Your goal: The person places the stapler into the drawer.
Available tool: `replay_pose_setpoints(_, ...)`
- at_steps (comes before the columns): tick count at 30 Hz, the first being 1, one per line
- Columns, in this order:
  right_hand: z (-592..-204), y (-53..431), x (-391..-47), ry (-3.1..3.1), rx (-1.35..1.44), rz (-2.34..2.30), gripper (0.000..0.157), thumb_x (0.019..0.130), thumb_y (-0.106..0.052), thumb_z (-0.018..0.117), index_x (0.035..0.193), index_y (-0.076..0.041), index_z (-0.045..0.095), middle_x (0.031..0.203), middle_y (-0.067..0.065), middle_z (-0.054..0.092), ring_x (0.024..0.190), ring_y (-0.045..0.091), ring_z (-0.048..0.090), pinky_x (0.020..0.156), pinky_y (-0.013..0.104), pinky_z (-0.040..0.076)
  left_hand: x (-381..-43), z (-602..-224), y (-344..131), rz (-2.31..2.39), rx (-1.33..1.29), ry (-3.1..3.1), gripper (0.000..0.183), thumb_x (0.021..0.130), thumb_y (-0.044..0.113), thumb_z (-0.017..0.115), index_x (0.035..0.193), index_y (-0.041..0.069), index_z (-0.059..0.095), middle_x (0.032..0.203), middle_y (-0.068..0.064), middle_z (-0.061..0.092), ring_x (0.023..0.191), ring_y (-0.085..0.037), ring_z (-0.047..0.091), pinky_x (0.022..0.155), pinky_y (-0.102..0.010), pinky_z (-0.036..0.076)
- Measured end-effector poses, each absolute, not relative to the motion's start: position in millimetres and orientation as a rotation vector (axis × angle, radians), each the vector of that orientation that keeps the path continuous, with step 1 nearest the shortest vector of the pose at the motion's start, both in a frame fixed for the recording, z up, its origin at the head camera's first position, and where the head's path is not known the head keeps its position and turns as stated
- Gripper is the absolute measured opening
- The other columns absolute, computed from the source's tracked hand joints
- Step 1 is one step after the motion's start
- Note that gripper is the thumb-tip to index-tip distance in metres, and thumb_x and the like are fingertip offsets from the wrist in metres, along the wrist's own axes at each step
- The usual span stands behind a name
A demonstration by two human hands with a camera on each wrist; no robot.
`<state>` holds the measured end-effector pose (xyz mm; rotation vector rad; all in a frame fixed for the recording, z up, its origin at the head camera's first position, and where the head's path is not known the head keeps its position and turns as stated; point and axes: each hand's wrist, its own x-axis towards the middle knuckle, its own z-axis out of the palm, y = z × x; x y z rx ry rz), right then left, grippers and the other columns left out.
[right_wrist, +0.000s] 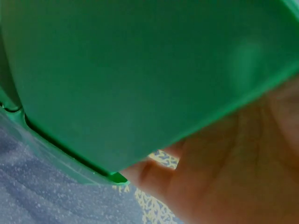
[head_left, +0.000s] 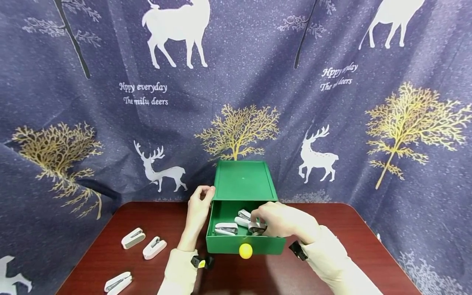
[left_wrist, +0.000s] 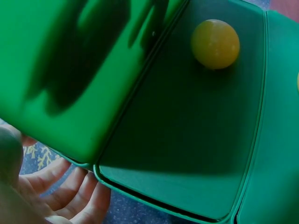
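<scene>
The right grip point(head_left: 282, 219) is pinching a small whitish plastic stapler point(head_left: 257, 228) inside the pulled-out green plastic drawer point(head_left: 225, 244); two white plastic staplers point(head_left: 226, 228) are lying just left of that grip. A round yellow knob point(head_left: 245, 250) is sitting below and left of it. The left grip point(head_left: 199, 201), fingers relaxed, is touching the green plastic box point(head_left: 241, 180). Three more staplers point(head_left: 133, 238) are lying left of it on the reddish-brown desk point(head_left: 166, 221).
</scene>
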<state>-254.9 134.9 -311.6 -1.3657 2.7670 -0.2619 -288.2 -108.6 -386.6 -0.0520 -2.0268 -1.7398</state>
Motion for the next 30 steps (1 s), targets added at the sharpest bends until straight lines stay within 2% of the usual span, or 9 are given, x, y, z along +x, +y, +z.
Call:
replay_pose_setpoints(4, -313, 133, -255, 2.782, -1.375, -0.235, 0.018, 0.078, -0.006, 0.077, 0.092, -0.015, 0.069, 0.076, -0.009, 0.056, 0.071, 0.007, 0.05, 0.064, 0.025, 0.046, -307, -405, -113, -1.75, -0.042, -2.022, 0.024, 0.097, 0.026, 0.064, 0.104, 0.002, 0.066, 0.09, -0.006, 0.061, 0.073, -0.012, 0.055, 0.063, -0.024, 0.047)
replay_pose_setpoints(10, -313, 129, -254, 2.795, -1.352, -0.173, 0.02, 0.078, -0.002, 0.075, 0.093, -0.015, 0.07, 0.077, -0.008, 0.055, 0.072, 0.008, 0.048, 0.066, 0.025, 0.045, -310, -409, -115, -1.736, -0.071, -2.015, 0.031, 0.096, 0.035, 0.064, 0.104, 0.006, 0.067, 0.091, -0.004, 0.063, 0.074, -0.013, 0.057, 0.065, -0.024, 0.049)
replay_pose_setpoints(15, -312, 124, -255, 2.761, -1.347, -0.153, 0.023, 0.079, 0.003, 0.074, 0.094, -0.015, 0.073, 0.08, -0.008, 0.057, 0.074, 0.007, 0.048, 0.069, 0.024, 0.045, -309, -409, -116, -1.733, -0.073, -2.001, 0.031, 0.095, 0.037, 0.065, 0.103, 0.007, 0.067, 0.09, -0.005, 0.063, 0.072, -0.015, 0.058, 0.064, -0.026, 0.05)
replay_pose_setpoints(30, -319, 126, -259, 2.728, -1.422, -0.203, 0.022, 0.079, 0.0, 0.077, 0.097, -0.012, 0.073, 0.083, -0.006, 0.062, 0.076, 0.009, 0.053, 0.071, 0.022, 0.047, -307, -410, -116, -1.738, -0.064, -2.024, 0.035, 0.095, 0.04, 0.063, 0.105, 0.006, 0.067, 0.092, -0.007, 0.062, 0.076, -0.016, 0.057, 0.066, -0.024, 0.049)
